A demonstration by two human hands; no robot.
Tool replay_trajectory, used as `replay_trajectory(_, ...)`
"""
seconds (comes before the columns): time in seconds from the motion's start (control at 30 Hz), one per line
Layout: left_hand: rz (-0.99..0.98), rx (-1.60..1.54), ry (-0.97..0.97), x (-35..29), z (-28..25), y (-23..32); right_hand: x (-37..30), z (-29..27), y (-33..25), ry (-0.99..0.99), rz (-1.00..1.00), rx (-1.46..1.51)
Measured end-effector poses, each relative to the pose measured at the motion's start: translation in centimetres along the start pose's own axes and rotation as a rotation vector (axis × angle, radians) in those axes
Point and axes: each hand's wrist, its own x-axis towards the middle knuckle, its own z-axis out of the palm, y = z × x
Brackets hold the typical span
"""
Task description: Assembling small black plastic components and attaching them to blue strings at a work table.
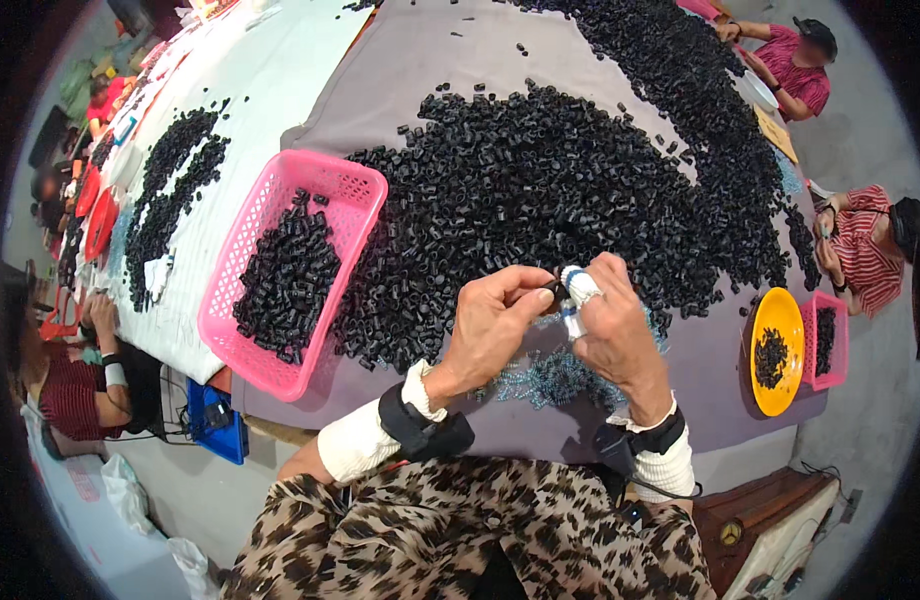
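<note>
My left hand (492,325) pinches a small black plastic piece (554,288) between thumb and fingertips, above the near edge of a large heap of similar black pieces (540,180). Close against it, my right hand (622,335) is curled shut, with white blue-striped cloth (580,290) around its thumb or finger. Whatever the right fingers grip is hidden. Beneath both hands lies a tangled pile of small bluish, translucent pieces (555,382); their exact kind is too small to tell. To the left stands a pink plastic basket (248,225) partly filled with black pieces.
A yellow oval tray (777,395) and a small pink basket (838,350), both with black pieces, sit at the right table edge. A blue bin (215,425) is below the table at left. Co-workers sit at the right (870,240) and left (80,390).
</note>
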Motion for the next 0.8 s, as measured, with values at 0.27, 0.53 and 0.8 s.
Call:
replay_trajectory(0.27, -0.224, -0.226, -0.016, 0.5, -0.3, 0.2, 0.0, 1.2, -0.6, 0.029, 0.028, -0.113)
replay_trajectory(0.53, -0.337, -0.382, -0.093, 0.6, -0.9, 0.0, 0.2, 1.8, 0.1, 0.219, 0.014, -0.026)
replay_trajectory(0.8, -0.486, -0.71, -0.341, 1.1, -2.2, -1.2, 0.2, 1.1, -0.4, 0.147, 0.046, 0.056)
